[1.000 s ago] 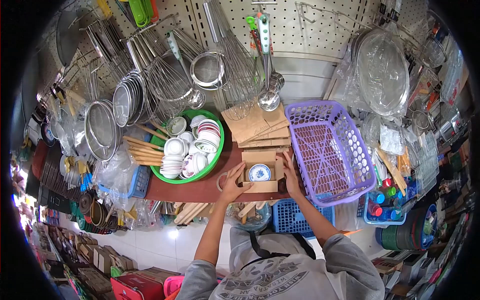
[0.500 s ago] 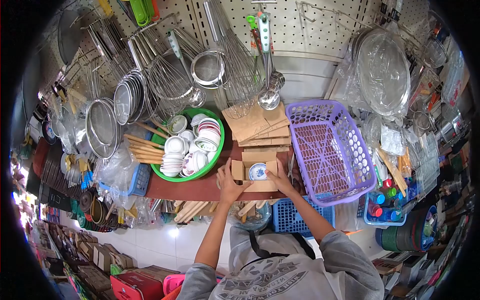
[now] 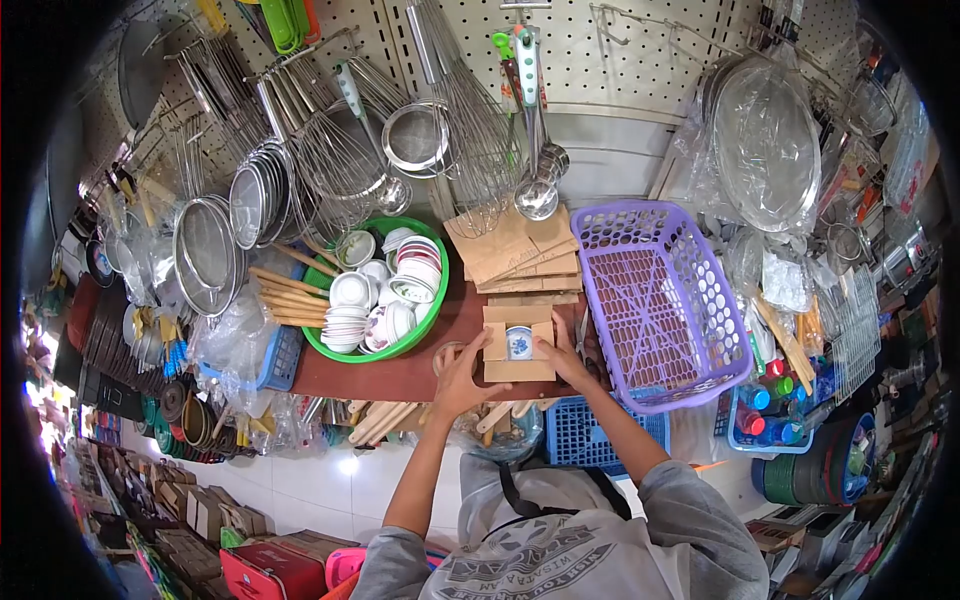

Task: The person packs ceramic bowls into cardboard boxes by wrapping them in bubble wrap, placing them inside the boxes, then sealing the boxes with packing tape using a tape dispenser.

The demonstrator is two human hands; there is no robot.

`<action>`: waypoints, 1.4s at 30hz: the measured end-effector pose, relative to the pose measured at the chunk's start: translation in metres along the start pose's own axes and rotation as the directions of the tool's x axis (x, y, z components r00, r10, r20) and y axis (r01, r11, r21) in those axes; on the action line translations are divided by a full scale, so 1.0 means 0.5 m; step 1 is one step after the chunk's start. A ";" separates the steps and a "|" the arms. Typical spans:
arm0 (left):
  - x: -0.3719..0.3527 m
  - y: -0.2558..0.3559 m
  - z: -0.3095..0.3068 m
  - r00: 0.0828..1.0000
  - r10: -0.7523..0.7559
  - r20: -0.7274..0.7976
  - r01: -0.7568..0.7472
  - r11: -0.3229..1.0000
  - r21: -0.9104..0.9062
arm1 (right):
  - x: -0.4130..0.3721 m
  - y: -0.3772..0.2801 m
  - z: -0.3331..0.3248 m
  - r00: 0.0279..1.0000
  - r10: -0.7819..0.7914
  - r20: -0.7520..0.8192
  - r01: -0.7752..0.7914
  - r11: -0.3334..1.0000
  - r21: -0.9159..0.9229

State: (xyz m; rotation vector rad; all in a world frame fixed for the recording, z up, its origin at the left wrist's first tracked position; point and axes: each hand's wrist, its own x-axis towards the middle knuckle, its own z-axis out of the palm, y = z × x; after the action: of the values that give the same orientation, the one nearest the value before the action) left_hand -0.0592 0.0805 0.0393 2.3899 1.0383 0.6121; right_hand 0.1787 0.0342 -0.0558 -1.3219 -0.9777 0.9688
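Observation:
A small cardboard box (image 3: 518,371) sits on the red-brown tabletop (image 3: 400,380) with its flaps up or folded partly inward. Inside it, between the flaps, shows a white bowl with a blue pattern (image 3: 519,343). My left hand (image 3: 461,381) is at the box's left side, fingers apart and holding nothing. At the right side my right hand (image 3: 563,358) has its fingers on the box's edge, near the right flap. Flattened brown cardboard pieces (image 3: 515,250) are stacked just behind the box.
Left stands a green basin (image 3: 437,317) of small bowls and cups. A purple basket (image 3: 655,405) is on the right, with scissors (image 3: 582,335) beside it. Whisks and strainers (image 3: 415,138) hang above. A blue crate (image 3: 570,430) sits below the table edge.
The side flaps have folded inward, covering more of the bowl. My left hand has moved slightly away from the box, and its fingers have spread.

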 end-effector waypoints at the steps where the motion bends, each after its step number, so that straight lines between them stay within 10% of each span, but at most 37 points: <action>1: 0.003 -0.008 0.007 1.000 -0.024 -0.006 0.024 1.000 -0.009 | 0.001 0.000 -0.004 1.000 0.000 0.007 0.000 1.000 0.002; 8: 0.031 -0.030 0.054 0.968 -0.166 -0.188 0.139 0.979 -0.151 | -0.011 -0.038 -0.044 0.997 -0.011 0.073 0.003 0.995 0.103; 11: 0.044 -0.063 0.093 0.957 -0.216 -0.193 0.104 0.879 -0.466 | -0.035 -0.088 -0.037 0.976 0.215 0.017 -0.215 0.960 0.178; 17: 0.044 -0.043 0.094 0.903 -0.152 -0.401 0.053 0.967 -0.247 | -0.029 -0.045 -0.035 0.999 -0.037 -0.005 0.037 0.999 -0.018; 23: 0.044 -0.084 0.130 0.924 -0.320 -0.207 0.222 0.894 -0.390 | -0.021 -0.029 -0.019 0.992 -0.117 -0.035 0.113 0.988 -0.100; 26: 0.050 -0.061 0.117 0.902 -0.401 -0.157 0.262 0.800 -0.539 | -0.029 -0.046 -0.025 0.960 -0.278 -0.032 0.230 0.851 -0.472; 42: 0.130 -0.027 0.150 0.956 -0.159 -0.248 0.079 0.950 -0.302 | -0.027 -0.080 0.007 0.991 0.126 0.037 -0.098 0.899 -0.427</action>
State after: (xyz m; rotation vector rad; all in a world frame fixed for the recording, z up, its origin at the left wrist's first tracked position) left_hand 0.0155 0.1207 -0.0144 2.0108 1.1095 0.9934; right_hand 0.1715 0.0219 -0.0161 -1.7347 -1.2204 0.9191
